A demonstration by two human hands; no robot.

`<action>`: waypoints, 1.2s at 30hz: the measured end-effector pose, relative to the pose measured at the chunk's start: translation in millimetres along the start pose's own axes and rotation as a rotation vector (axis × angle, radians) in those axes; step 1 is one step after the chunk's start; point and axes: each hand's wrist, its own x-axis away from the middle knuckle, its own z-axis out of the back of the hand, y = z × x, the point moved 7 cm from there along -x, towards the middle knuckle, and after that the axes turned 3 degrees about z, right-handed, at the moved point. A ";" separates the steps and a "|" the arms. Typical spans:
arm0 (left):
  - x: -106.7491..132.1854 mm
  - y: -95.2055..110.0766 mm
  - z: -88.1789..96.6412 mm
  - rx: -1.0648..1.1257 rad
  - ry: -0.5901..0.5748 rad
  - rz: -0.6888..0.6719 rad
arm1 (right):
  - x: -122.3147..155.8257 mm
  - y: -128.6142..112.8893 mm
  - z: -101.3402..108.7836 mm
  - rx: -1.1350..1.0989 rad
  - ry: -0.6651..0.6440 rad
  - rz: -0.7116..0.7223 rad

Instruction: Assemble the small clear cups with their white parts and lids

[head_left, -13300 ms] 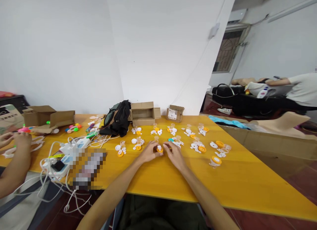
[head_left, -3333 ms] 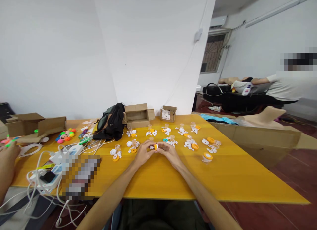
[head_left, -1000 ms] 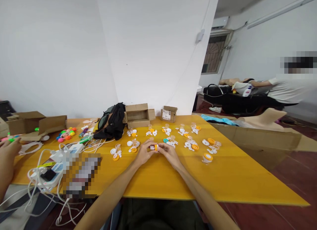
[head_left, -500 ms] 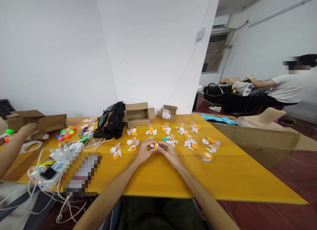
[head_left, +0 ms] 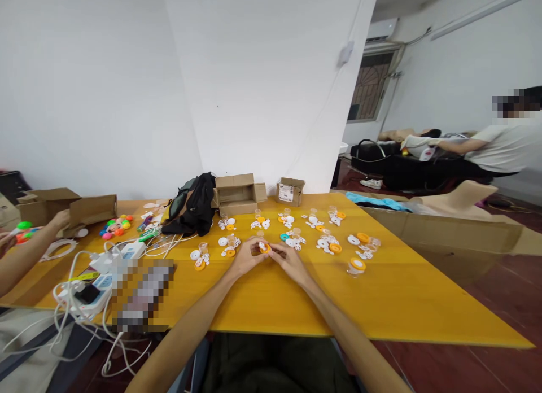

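Fingers (head_left: 278,249) of my left hand (head_left: 247,259) and right hand (head_left: 293,262) pinch an orange ring (head_left: 267,249) with a white part (head_left: 261,245), over the bench (head_left: 271,302) at my twelve o'clock; I'd call this adjusting, next wanting a steady left hold and light right pressure; from there, a clear cup (head_left: 259,234) at twelve, teal ring (head_left: 284,236) at two, orange-topped cup (head_left: 357,264) at three

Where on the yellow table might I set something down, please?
Bare yellow tabletop lies right of the right hand, between the orange-topped clear plastic cup and the near edge. Crowded: the far side, with round white plastic pieces; leftward, around the white rectangular power strip.
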 end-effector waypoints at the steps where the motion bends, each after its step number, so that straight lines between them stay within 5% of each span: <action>1: 0.1 0.4 -0.2 -0.012 0.002 -0.002 | 1.0 -3.4 1.1 0.045 0.024 0.029; 9: 2.8 6.5 -6.3 -0.197 -0.009 -0.069 | 8.4 -25.9 -3.7 0.199 0.075 0.125; 23: 3.1 4.8 -9.9 -0.094 -0.064 -0.008 | 1.6 -2.8 -4.8 -0.029 0.061 -0.056; 36: 3.1 -9.8 -5.5 0.108 -0.036 0.157 | 1.3 5.5 7.4 0.006 0.159 -0.051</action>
